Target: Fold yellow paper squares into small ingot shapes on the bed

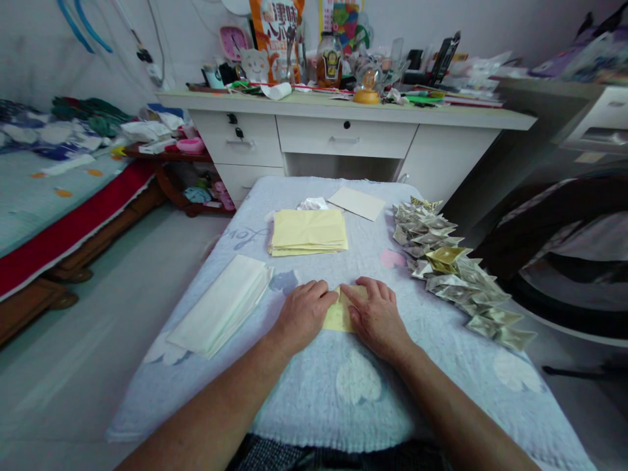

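A small sheet of yellow paper (338, 320) lies on the cloth-covered table in front of me, partly hidden under both hands. At its left upper edge, my left hand (300, 315) is closed, with thumb and forefinger pressed together on the paper. My right hand (380, 318) bears down on the other side, forefinger reaching to the top edge, thumb bent over the sheet and the other fingers curled. Beyond them rests a stack of yellow paper (309, 229). To the left lies a slanted stack of white paper (220, 306). Nested folded paper pieces (444, 278), silvery with some gold, run along the right.
A pale card (358, 203) and a crumpled white tissue (313, 204) lie at the table's far end. Behind stands a white desk (343, 134) crowded with jars and oddments. A bed (63, 196) is on the left, a washing machine (574, 248) on the right.
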### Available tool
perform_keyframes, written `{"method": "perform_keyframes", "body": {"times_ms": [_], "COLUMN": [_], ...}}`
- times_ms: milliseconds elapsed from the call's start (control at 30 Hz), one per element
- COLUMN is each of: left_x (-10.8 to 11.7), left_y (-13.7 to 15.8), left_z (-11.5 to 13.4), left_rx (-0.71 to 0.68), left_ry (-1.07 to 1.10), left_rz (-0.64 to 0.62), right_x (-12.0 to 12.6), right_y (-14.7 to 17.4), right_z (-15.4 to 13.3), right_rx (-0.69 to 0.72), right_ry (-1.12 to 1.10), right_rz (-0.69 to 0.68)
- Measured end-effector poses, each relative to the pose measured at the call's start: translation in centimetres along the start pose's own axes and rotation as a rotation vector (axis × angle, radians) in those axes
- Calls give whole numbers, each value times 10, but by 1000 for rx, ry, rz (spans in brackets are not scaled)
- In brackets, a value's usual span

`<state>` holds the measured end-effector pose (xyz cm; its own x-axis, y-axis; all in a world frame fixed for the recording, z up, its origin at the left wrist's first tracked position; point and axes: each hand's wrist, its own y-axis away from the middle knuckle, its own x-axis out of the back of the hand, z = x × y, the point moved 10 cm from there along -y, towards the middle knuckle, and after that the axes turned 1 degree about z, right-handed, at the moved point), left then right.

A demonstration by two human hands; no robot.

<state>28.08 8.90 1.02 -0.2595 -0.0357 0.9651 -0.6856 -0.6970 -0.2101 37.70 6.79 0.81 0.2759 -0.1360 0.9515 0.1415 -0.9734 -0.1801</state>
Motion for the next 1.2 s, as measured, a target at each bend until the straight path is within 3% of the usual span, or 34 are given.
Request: {"method": "perform_keyframes", "body": {"times_ms": [233,633,767,1000,1200], "left_x": [-6,0,2,0,-2], "left_y": [-1,-3,-1,0,-1], "left_z": [-18,-27,-23,-2,0], "left_rx": [110,190,170,-10,-40], "left_ry": [271,354,320,111,40], "left_rz": [38,103,95,20,-19], "right_x": [-1,-1,-2,-2,-2], "right_y": [0,0,-1,-1,-1], "right_z": [0,-3,-3,-1,1], "right_rx": [18,22,15,6,3], "right_ry": [7,38,54,49,25], "right_rz": [8,1,-16,-15,-10]}}
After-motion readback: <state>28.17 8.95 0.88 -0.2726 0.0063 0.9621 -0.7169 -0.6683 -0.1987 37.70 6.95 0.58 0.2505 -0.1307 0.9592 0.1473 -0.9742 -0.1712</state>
